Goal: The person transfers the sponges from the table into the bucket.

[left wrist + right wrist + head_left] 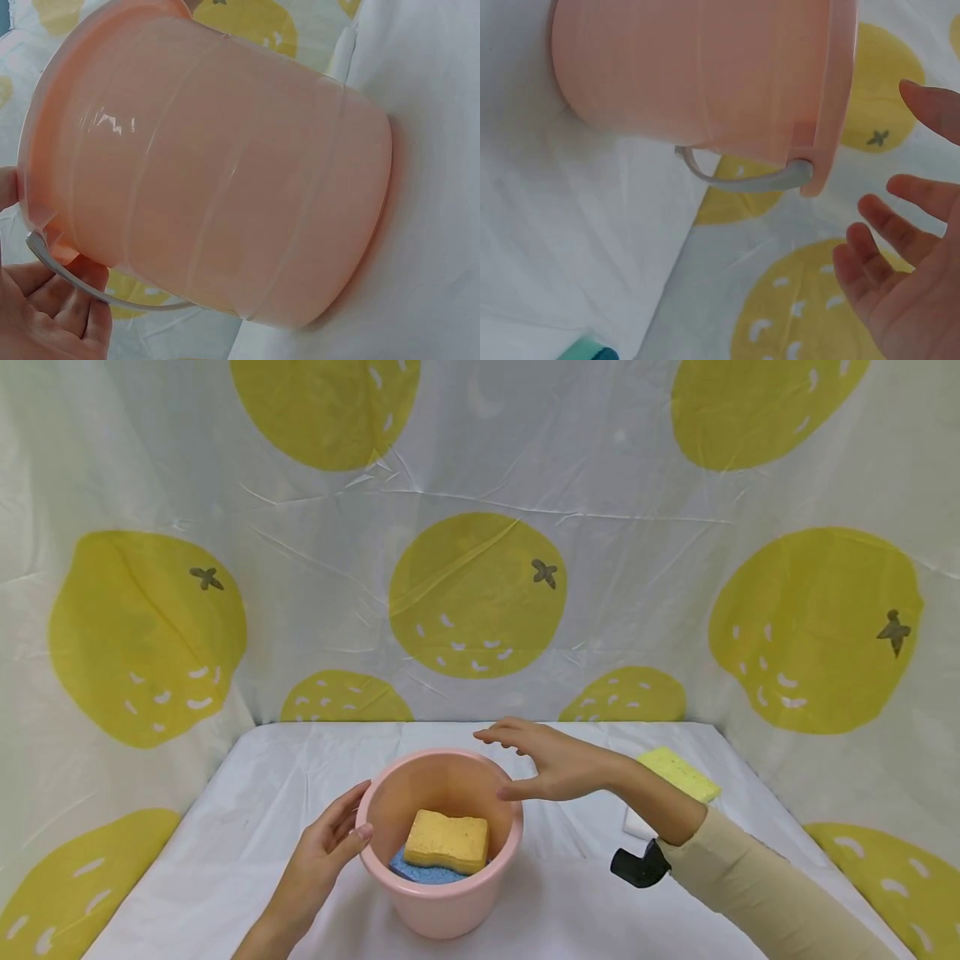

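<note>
A pink plastic bucket (446,902) stands upright on the white cloth. Inside it a yellow-orange sponge (447,841) lies on top of a blue sponge (423,872). At the bucket's left side my left hand (318,852) holds the rim, thumb on the edge and fingers beneath it on the outside, beside the grey handle (112,298). My right hand (558,762) hovers over the right part of the rim, fingers spread and nothing in it. The right wrist view shows those fingertips (870,206) apart from the rim.
A yellow-green sponge (678,772) lies on the cloth at the right, partly behind the right forearm, with a white piece (636,824) near it. A teal item (585,349) shows at the right wrist view's bottom edge. A lemon-print curtain (480,593) encloses the table.
</note>
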